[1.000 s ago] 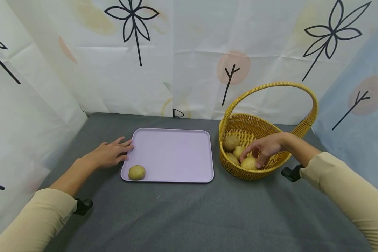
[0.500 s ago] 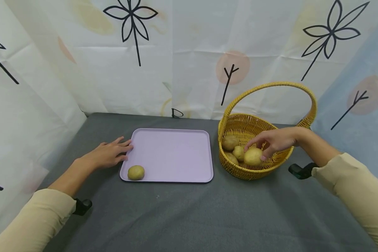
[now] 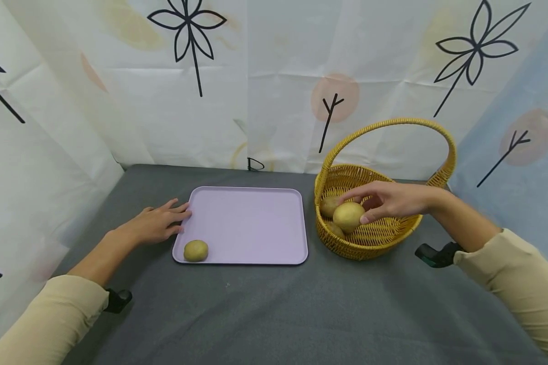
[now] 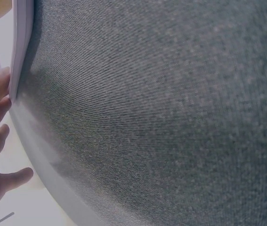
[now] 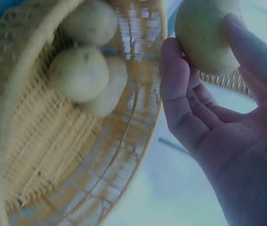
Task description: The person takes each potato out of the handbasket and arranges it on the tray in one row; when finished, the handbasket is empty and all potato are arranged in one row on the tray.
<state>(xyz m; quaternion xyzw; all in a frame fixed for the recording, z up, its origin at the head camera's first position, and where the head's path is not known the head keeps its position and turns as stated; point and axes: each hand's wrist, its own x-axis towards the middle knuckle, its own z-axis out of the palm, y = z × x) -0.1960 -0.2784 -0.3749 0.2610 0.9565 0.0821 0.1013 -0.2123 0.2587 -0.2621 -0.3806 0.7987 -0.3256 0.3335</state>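
Note:
My right hand [image 3: 385, 200] pinches a pale yellow potato [image 3: 348, 217] between thumb and fingers, raised over the wicker basket [image 3: 365, 252]. In the right wrist view the held potato [image 5: 206, 35] shows at the fingertips, and several more potatoes [image 5: 79, 75] lie in the basket. A second potato [image 3: 329, 207] shows behind the held one in the head view. My left hand [image 3: 157, 223] lies with fingers spread, fingertips at the left rim of the lilac tray [image 3: 251, 223]. One potato [image 3: 196, 251] sits in the tray's near left corner.
The basket's tall arched handle [image 3: 402, 121] rises over the potatoes on the right. A dark grey cloth [image 3: 255, 314] covers the table. A white patterned curtain [image 3: 278, 101] hangs behind it and at the sides.
My right hand has gripped a potato in the basket, lifted it and moved it left over the others. My left hand has stayed at the tray's rim.

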